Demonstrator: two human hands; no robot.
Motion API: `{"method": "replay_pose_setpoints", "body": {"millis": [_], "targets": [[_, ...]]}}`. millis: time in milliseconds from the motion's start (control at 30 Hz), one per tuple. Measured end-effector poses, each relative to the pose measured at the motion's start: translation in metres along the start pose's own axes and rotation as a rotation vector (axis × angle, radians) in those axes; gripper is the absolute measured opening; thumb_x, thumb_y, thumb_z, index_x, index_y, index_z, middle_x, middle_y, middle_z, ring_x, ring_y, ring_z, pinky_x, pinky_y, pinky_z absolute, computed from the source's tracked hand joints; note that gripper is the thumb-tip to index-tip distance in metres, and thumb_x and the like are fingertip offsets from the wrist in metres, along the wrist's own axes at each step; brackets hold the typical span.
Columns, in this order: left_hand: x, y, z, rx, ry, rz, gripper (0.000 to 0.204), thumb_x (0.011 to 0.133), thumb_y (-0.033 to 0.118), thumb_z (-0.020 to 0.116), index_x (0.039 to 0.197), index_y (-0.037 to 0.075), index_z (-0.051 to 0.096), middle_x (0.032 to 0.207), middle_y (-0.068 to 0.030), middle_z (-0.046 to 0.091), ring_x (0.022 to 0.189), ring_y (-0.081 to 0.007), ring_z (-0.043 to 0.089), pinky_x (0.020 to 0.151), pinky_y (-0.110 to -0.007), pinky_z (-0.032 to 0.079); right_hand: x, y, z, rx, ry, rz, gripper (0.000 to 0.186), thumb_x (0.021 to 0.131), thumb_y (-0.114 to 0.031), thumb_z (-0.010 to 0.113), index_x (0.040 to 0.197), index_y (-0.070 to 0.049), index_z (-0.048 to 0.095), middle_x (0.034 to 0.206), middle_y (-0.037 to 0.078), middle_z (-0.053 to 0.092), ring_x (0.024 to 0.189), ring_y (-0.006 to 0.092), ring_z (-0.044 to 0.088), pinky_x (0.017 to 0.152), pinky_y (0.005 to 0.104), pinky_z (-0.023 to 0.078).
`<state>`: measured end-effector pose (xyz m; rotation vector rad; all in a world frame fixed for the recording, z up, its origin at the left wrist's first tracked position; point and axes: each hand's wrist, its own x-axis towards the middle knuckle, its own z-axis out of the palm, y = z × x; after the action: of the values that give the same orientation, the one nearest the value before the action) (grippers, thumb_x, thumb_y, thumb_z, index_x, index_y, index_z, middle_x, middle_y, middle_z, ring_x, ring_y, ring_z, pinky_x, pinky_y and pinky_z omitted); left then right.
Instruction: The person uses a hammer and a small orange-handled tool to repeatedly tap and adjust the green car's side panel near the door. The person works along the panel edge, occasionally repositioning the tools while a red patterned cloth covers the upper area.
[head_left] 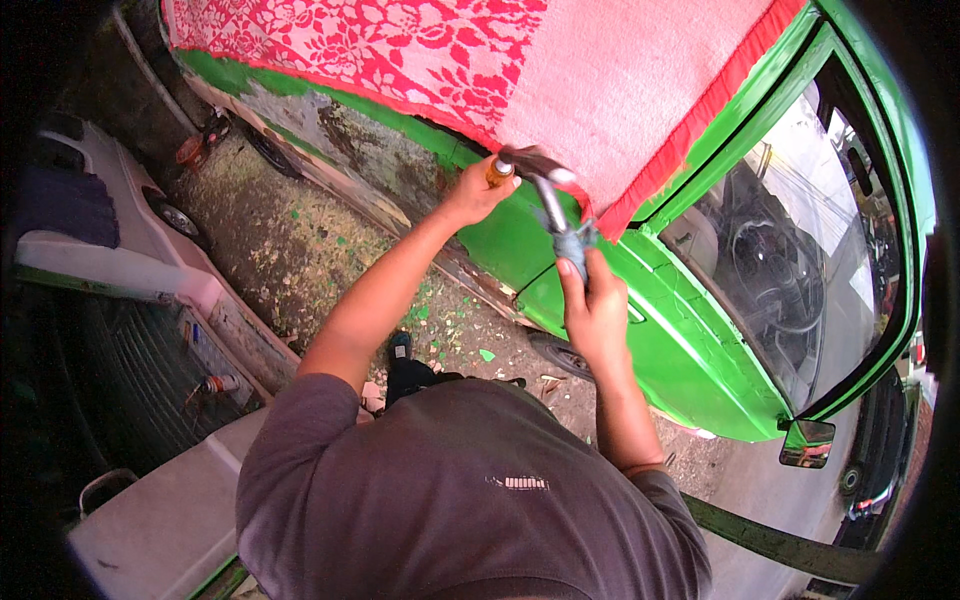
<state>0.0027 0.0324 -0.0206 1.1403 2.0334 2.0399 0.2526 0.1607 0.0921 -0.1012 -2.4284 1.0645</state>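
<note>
Gripping hammer [553, 205] beside green car [690, 350]

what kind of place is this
Probably an outdoor auto body repair yard. A green car with stripped, patchy paint stands on dirt littered with paint flakes, a detached white body panel lies nearby, and the right hand swings a hammer.

Grey short-sleeved shirt [470, 500] with a small chest mark, bare forearms
</note>
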Motion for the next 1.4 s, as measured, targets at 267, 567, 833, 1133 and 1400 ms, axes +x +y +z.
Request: {"method": "replay_pose_setpoints", "body": {"millis": [267,567,833,1133,1400], "targets": [[-0.028,-0.024,-0.021,-0.083,0.162,-0.018,0.019,0.091,0.014,0.067,0.086,0.007,0.050,0.074,0.0030,0.050,0.069,-0.0080,0.048,0.064,-0.028,0.042,0.001,0.002,-0.011,0.210,0.023,0.148,0.025,0.095,-0.024,0.064,0.096,0.001,0.060,0.059,0.009,0.050,0.053,0.0156,0.047,0.051,0.0348,0.039],[-0.014,0.013,-0.027,-0.412,0.143,0.097,0.015,0.085,0.003,0.062,0.083,0.008,0.048,0.080,-0.0002,0.051,0.073,-0.0096,0.048,0.068,-0.028,0.041,-0.001,0.017,-0.012,0.479,0.063,0.246,0.025,0.097,-0.024,0.062,0.086,-0.002,0.057,0.058,-0.003,0.049,0.050,0.0067,0.044,0.045,0.0269,0.035],[-0.026,0.006,-0.017,-0.307,0.169,0.191,0.018,0.083,0.001,0.064,0.077,0.006,0.048,0.081,-0.0022,0.052,0.074,-0.0111,0.048,0.069,-0.030,0.041,-0.013,0.030,-0.013,0.519,-0.017,0.312,0.022,0.099,-0.024,0.059,0.091,-0.003,0.057,0.064,-0.001,0.051,0.051,0.0066,0.045,0.044,0.0242,0.035],[-0.064,0.003,-0.012,0.028,0.077,0.263,0.028,0.084,0.000,0.067,0.069,0.005,0.044,0.071,-0.0046,0.052,0.068,-0.0142,0.050,0.065,-0.029,0.040,-0.026,0.035,-0.011,0.514,-0.044,0.325,0.025,0.097,-0.025,0.062,0.090,-0.002,0.059,0.059,-0.004,0.049,0.050,0.0060,0.043,0.045,0.0257,0.034],[-0.095,0.030,-0.014,0.628,-0.064,0.272,0.024,0.073,0.008,0.077,0.077,0.007,0.053,0.097,-0.0062,0.068,0.086,-0.0271,0.061,0.082,-0.039,0.047,-0.030,0.039,-0.014,0.542,-0.068,0.361,0.024,0.098,-0.025,0.061,0.093,-0.001,0.061,0.059,-0.004,0.049,0.050,0.0061,0.043,0.045,0.0255,0.034]]}}
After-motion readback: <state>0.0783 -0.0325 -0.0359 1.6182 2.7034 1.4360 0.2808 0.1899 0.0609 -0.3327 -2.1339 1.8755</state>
